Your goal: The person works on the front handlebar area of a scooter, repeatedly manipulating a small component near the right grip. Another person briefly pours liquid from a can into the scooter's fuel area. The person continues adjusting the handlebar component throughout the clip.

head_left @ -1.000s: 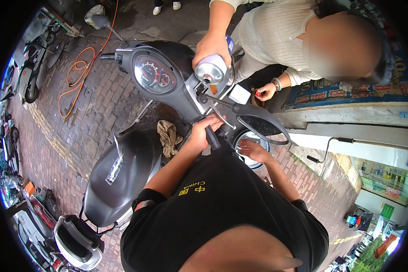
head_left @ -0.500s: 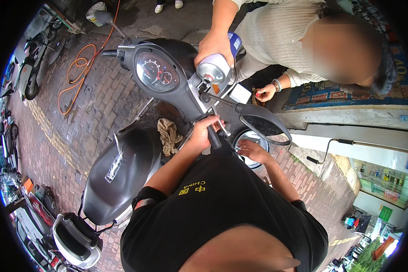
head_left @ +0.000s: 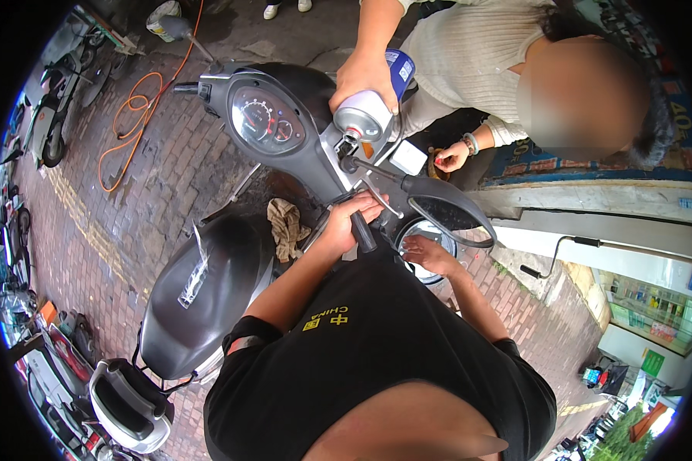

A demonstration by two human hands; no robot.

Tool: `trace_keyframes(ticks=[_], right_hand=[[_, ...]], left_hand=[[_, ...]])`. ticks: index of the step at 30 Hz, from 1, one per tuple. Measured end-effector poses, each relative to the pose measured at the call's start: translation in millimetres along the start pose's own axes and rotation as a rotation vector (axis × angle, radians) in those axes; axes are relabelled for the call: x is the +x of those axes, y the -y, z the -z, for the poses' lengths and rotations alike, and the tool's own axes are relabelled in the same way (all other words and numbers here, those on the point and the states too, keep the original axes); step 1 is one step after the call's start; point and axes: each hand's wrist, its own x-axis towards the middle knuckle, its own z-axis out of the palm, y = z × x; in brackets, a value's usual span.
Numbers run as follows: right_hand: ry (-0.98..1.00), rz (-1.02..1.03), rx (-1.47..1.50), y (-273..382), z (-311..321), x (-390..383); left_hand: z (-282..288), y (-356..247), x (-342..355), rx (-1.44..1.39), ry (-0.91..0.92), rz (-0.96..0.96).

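My left hand (head_left: 346, 223) is at the right end of a dark scooter's handlebar, by the black rubber grip (head_left: 364, 232). Its fingers reach over the silver brake lever (head_left: 380, 201). To the right, my right hand (head_left: 429, 257) hangs beside the body over a round, pale-rimmed container (head_left: 440, 237), fingers loosely apart and nothing visible in them. A co-worker's hand (head_left: 365, 81) tips a blue-and-silver container (head_left: 361, 115) neck-down over the small opened reservoir (head_left: 348, 146) on the handlebar. That person's other hand (head_left: 452, 157) is near a small white box (head_left: 409, 158).
The mirror (head_left: 450, 211) juts out above my right hand. Beside my left arm are the black seat (head_left: 207, 300) and a crumpled brown rag (head_left: 286, 229). An orange hose (head_left: 134, 138) coils on the paving. Parked scooters line the left; a white wall ledge (head_left: 546, 230) is at right.
The brake lever has swung outward, away from the grip, and my left fingers have straightened with it. The co-worker's tipped container stays over the reservoir. My right hand has hardly moved.
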Motion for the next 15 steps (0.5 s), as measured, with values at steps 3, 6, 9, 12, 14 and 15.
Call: trace_keyframes(ticks=[3,6,9,12,14,15], right_hand=[[0.000,-0.019,0.019,2,0,0],[0.008,-0.009,0.021,0,0,0],[0.009,-0.002,0.022,2,-1,0],[-0.001,0.000,0.047,1,-1,-1],[0.005,0.004,0.086,0,-1,-1],[0.006,0.009,0.076,1,0,-1]], left_hand=[[-8,-3,-3,-0.041,0.003,0.039],[-10,-3,-4,-0.037,-0.011,0.041],[0,2,-1,0.028,-0.093,0.024],[0,2,-2,0.110,-0.257,0.022],[2,3,-2,0.105,-0.280,0.032],[4,4,-2,0.102,-0.292,0.036]])
